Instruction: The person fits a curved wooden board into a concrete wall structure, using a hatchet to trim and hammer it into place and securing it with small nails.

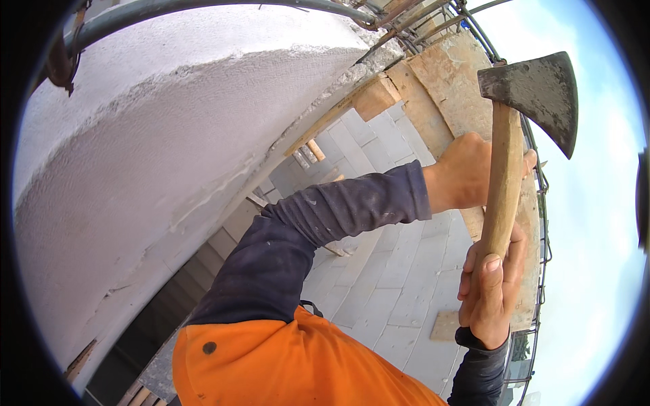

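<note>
My right hand (495,291) is wrapped round the wooden handle of a hatchet (505,179), thumb lying along the wood. The hatchet stands upright in front of me, its dark, worn metal head at the top and its cutting edge facing right. Behind the handle, my left hand (464,170) is closed against a plywood board (450,84). The handle hides most of its fingers; a fingertip shows on the far side, beside a small pointed bit too small to name. My left arm, in a dark sleeve, reaches across the view.
A rough white concrete beam (156,128) fills the left side, with a metal pipe (149,8) above it. Grey block walling (379,271) lies below my arm. Steel bars (484,34) run along the board's outer edge, with sky beyond. A timber block (376,99) sits by the beam.
</note>
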The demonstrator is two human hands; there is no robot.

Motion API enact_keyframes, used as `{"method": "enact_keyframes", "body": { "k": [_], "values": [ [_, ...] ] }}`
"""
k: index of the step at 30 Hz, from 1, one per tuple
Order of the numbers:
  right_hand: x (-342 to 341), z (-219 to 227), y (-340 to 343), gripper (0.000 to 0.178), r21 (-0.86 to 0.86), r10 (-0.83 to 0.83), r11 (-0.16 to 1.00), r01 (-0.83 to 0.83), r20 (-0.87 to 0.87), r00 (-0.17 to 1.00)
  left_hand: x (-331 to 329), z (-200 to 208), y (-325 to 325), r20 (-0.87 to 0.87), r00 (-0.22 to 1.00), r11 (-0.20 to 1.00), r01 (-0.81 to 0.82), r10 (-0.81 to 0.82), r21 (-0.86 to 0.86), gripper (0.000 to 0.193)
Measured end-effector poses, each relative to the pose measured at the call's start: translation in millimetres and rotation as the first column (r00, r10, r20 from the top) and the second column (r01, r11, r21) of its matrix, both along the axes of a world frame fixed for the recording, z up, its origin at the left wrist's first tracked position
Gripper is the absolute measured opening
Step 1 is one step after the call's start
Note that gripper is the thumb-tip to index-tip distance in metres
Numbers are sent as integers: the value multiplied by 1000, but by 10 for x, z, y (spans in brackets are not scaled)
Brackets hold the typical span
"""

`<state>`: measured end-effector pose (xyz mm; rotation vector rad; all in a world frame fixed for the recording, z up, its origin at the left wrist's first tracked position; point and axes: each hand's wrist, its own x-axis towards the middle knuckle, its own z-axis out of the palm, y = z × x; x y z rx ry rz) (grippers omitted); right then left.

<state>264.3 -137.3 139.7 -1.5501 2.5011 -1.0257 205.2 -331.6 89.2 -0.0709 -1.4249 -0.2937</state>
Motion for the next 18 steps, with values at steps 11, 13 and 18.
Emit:
{"method": "enact_keyframes", "body": {
  "k": [11, 13, 18],
  "values": [
    [96, 190, -92, 73, 44, -52, 997, 59, -144, 988, -18, -24, 4, 21, 990, 989, -140, 141, -42, 50],
    [98, 221, -92, 74, 55, -54, 996, 66, -195, 979, -39, -55, -1, -56, 995, 994, -91, 87, -68, 46],
    [-47, 442, -82, 75, 114, -1, 993, 37, -306, 952, -86, -32, -19, -91, 988, 992, -125, 122, -26, 40]
  ]
}}
